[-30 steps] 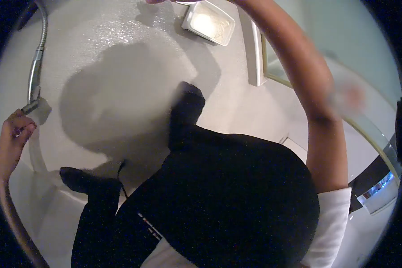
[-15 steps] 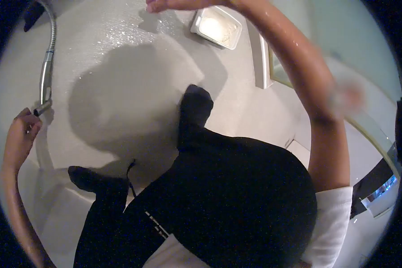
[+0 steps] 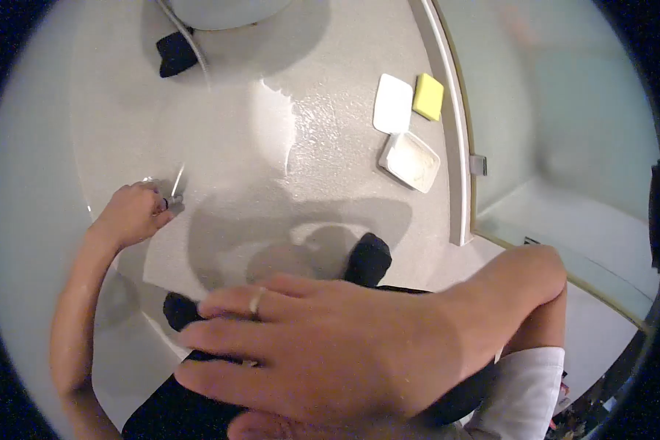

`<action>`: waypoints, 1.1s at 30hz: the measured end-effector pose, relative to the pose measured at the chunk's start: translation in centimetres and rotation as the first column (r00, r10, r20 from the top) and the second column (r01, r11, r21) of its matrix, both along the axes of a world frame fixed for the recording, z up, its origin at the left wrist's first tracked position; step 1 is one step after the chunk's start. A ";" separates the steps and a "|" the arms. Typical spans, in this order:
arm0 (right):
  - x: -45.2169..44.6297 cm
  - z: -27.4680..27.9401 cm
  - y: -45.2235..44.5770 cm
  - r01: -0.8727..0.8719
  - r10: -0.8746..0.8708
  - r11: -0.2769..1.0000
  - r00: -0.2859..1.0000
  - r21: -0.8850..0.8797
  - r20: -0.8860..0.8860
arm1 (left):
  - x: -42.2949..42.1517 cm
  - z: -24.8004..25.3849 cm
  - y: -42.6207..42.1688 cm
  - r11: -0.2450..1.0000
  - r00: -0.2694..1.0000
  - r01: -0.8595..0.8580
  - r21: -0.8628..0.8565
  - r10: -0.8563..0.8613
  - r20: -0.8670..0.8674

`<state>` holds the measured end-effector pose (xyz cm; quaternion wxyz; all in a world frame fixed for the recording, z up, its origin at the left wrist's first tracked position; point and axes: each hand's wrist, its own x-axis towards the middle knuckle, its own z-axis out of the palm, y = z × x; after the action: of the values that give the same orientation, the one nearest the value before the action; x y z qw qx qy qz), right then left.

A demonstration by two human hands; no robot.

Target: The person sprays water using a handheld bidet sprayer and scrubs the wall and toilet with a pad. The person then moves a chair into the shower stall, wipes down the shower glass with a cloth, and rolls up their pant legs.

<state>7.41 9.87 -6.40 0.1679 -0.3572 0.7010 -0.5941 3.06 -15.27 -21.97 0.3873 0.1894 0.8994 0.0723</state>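
My left hand (image 3: 133,214) is at the left, low over the pale wet floor, its fingers closed round the end of the shower head (image 3: 170,202). A bright streak shows just beside the fingers, and most of the shower head is hidden. Close to the camera, my right hand (image 3: 323,348) crosses the lower middle, back upward, with a ring on one finger. Its fingers are stretched and slightly apart, and nothing shows in them. It hangs over my dark-clothed legs.
A white tub (image 3: 412,163) with pale contents stands by a white lid (image 3: 393,104) and a yellow sponge (image 3: 428,97), near the glass screen's sill (image 3: 458,183). A dark object (image 3: 176,54) lies beside the shower hose (image 3: 194,45). My dark-socked feet are on the floor.
My right hand has come back from the far top edge to close before the camera. The view has shifted, bringing the lid and the yellow sponge into sight.
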 end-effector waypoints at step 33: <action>-3.6 -9.2 8.6 -0.048 -0.087 0.868 0.965 0.494 0.248 | 0.7 -6.2 -7.4 0.992 0.991 -0.126 0.022 0.127 -0.036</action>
<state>3.86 18.46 -15.59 0.3390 -0.2133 0.8049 -0.4378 3.76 -22.67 -28.21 0.3632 0.1372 0.9158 0.1022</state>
